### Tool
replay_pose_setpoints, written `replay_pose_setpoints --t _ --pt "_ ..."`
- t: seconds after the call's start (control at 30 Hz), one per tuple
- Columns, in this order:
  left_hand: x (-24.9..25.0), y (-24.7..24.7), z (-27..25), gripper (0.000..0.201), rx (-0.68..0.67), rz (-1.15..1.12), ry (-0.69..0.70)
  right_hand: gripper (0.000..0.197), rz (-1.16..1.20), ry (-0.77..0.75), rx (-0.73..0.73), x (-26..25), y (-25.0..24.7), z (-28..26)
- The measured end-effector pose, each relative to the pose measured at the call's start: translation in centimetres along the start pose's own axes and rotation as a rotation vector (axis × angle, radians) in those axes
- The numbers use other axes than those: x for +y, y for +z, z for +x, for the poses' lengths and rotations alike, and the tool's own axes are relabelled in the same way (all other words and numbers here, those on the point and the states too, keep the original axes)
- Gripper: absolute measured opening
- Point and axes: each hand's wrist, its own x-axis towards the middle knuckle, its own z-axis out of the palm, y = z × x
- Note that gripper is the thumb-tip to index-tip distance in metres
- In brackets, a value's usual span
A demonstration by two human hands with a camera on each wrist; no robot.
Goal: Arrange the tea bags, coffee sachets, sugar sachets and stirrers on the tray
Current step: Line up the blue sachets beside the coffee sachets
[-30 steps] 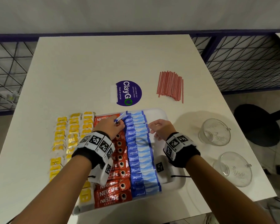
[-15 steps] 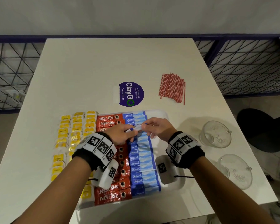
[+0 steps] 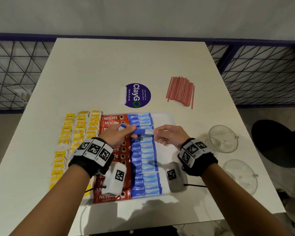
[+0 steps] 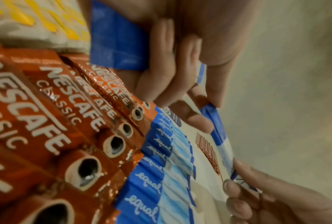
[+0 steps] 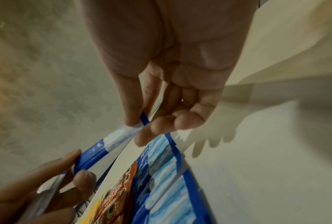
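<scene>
Holding one blue sugar sachet [image 3: 144, 132] between our two hands, we keep it lifted just above the tray [image 3: 169, 119]. Our left hand [image 3: 117, 135] pinches its dark blue end between thumb and fingertip and keeps a second blue sachet [image 4: 117, 42] tucked against the palm under the curled fingers. Our right hand [image 3: 170, 136] pinches the pale end between thumb and forefinger, as the right wrist view shows, with the other fingers loosely bent.

Below the lifted sachet, inside the tray, the sugar sachets [image 3: 144, 160] lie in one overlapping column from the far rim to the near rim. The red coffee sachets [image 3: 112, 121] form the next column, touching the sugar column on its left. The yellow tea bags [image 3: 78, 128] lie in rows left of the coffee column; we cannot tell whether they sit on the tray or on the table [image 3: 126, 65] beside it. The tray's right part is bare white.

The red stirrers [image 3: 180, 90] lie in a loose bundle on the table beyond the tray's far right corner, well apart from it. A round purple sticker [image 3: 137, 95] sits just beyond the tray's far rim. Two glass cups [image 3: 222, 138] stand on the table to the right of the tray.
</scene>
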Motion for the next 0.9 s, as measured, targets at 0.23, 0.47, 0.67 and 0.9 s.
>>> replay_pose_setpoints --t 0.23,0.47,0.67,0.9 --pt "-0.1 0.5 -0.7 0.021 0.122 0.189 0.036 0.027 0.063 -0.020 -0.022 0.9 -0.5 0.2" --pt "-1.5 0.2 0.2 0.018 0.108 0.262 0.052 0.023 -0.044 0.014 -0.026 1.3 -0.6 0.3" --pt "-1.8 -0.5 1.2 0.014 0.186 0.418 0.041 0.021 -0.068 0.039 -0.021 1.1 -0.5 1.0" --pt "-0.8 -0.4 2.0 0.007 0.174 0.621 0.023 0.007 -0.125 0.051 -0.029 1.2 -0.1 1.7"
